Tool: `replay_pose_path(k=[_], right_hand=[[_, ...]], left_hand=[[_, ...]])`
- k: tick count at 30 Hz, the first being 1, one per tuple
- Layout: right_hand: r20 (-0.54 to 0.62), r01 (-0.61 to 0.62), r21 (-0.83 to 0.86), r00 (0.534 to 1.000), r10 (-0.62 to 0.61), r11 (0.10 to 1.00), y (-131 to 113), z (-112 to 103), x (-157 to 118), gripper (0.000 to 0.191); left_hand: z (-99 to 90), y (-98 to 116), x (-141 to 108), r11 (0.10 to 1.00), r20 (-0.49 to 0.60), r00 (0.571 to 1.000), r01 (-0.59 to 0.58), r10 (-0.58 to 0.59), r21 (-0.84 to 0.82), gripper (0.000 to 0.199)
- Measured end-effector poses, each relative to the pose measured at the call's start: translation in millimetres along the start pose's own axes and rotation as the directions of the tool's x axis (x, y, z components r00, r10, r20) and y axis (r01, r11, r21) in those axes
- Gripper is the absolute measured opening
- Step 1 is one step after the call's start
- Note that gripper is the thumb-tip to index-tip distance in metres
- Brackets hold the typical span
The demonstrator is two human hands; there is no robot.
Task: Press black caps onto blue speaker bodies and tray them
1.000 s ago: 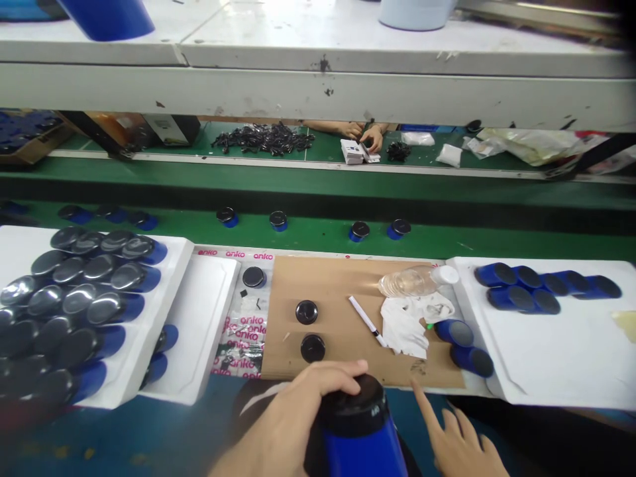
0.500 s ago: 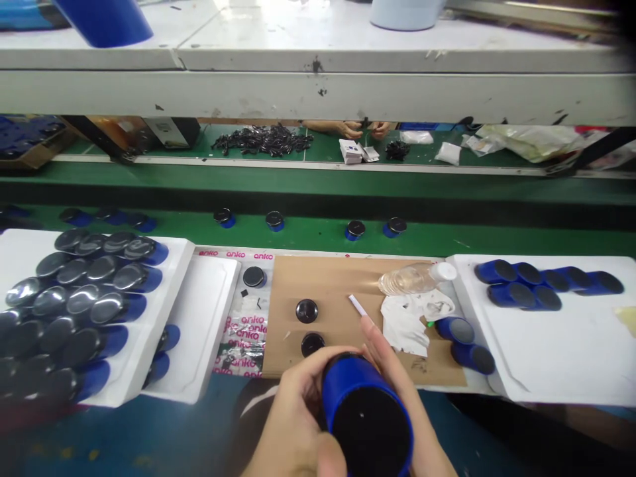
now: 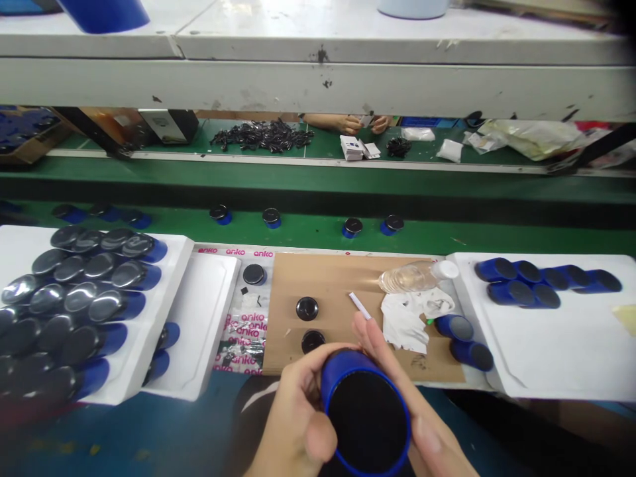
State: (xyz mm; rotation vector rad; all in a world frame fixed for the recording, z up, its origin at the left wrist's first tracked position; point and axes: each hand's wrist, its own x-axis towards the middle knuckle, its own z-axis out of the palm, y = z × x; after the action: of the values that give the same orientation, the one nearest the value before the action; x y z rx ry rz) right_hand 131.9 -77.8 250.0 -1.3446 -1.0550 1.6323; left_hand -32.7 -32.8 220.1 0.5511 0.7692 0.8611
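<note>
Evidently | curled left hand (image 3: 293,404) and straighter-fingered right hand (image 3: 412,397) grasp a blue, flat-black-ended cylinder (image 3: 370,421), before brown cardboard sheet (image 3: 342,275) | step: seemingly presenting its end | next move calls for: steady two-handed hold

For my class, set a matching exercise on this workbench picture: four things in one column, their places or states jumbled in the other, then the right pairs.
Things
1. Nearest blue cylinder
2. Clear bottle
3. White cloth
4. Heap of black pieces

Places or states
A. On its side, white cap toward the right
B. On the far green surface, beyond the near bench
C. Held between the left hand and the right hand, its flat black end showing
D. Rumpled, lying on the brown cardboard

Right pairs: 1-C; 2-A; 3-D; 4-B
</note>
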Motion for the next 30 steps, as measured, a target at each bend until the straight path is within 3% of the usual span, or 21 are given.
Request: replay_pose_path(k=[4,6,7,9,11,12,14,15,16,19,21,23,27,30], right_hand=[[-0.008,-0.008,-0.017,1.0,0.008,1.0,-2.4,-0.9,1.4,0.057],[-0.026,0.0,0.008,1.0,0.0,1.0,-1.4,0.2,3.3,0.051],[-0.046,0.004,0.011,0.999,-0.003,1.0,0.9,1.0,4.7,0.048],[-0.073,0.038,-0.02,0.997,-0.039,0.999,9.5,3.1,8.5,0.056],[-0.064,0.086,-0.111,0.994,-0.093,0.99,20.8,5.2,12.9,0.076],[-0.048,0.103,-0.148,0.993,-0.111,0.984,25.7,5.9,15.0,0.085],[-0.047,0.107,-0.172,0.992,-0.117,0.979,30.9,6.5,18.5,0.088],[-0.049,0.122,-0.167,0.99,-0.131,0.978,30.8,6.0,19.5,0.082],[-0.047,0.149,-0.164,0.986,-0.158,0.975,29.2,4.9,20.2,0.075],[-0.156,0.166,-0.241,0.966,-0.207,0.956,19.7,-1.0,20.3,0.049],[-0.33,0.112,-0.283,0.921,-0.206,0.953,14.5,-4.5,19.6,0.034],[-0.427,0.092,-0.276,0.88,-0.207,0.957,11.1,-4.1,18.0,0.018],[-0.271,0.167,-0.246,0.934,-0.234,0.955,4.9,9.8,11.9,0.039],[-0.174,0.186,-0.266,0.956,-0.237,0.946,2.2,20.8,10.9,0.04]], left_hand=[[-0.3,-5.4,-0.5,0.998,0.035,0.998,-0.054,0.053,0.025,0.08],[-0.5,-7.8,-3.1,0.986,0.04,0.995,-0.099,0.095,0.131,0.076],[-1.4,-8.6,-4.6,0.952,0.04,0.987,-0.164,0.159,0.26,0.072],[-5.2,-9.0,-6.9,0.739,0.102,0.931,-0.341,0.35,0.581,0.075],[-10.4,-8.2,-7.6,0.383,0.258,0.809,-0.498,0.527,0.778,0.073],[-12.7,-7.6,-7.5,0.261,0.325,0.755,-0.542,0.57,0.799,0.07],[-15.6,-6.0,-7.1,0.184,0.369,0.715,-0.567,0.594,0.803,0.068],[-15.9,-5.2,-7.4,0.209,0.349,0.72,-0.562,0.6,0.8,0.07],[-15.4,-4.4,-8.0,0.296,0.301,0.749,-0.547,0.591,0.783,0.071],[-10.1,-0.8,-11.6,0.763,0.051,0.917,-0.358,0.395,0.539,0.066],[-5.3,2.4,-13.7,0.936,-0.11,0.969,-0.181,0.223,0.303,0.061],[-1.5,5.7,-14.0,0.977,-0.229,0.963,-0.097,0.14,0.188,0.066],[1.6,9.8,-11.2,0.993,-0.254,0.967,0.0,0.029,0.115,0.073],[2.8,9.5,-9.1,0.994,-0.216,0.976,0.013,0.01,0.106,0.071]])
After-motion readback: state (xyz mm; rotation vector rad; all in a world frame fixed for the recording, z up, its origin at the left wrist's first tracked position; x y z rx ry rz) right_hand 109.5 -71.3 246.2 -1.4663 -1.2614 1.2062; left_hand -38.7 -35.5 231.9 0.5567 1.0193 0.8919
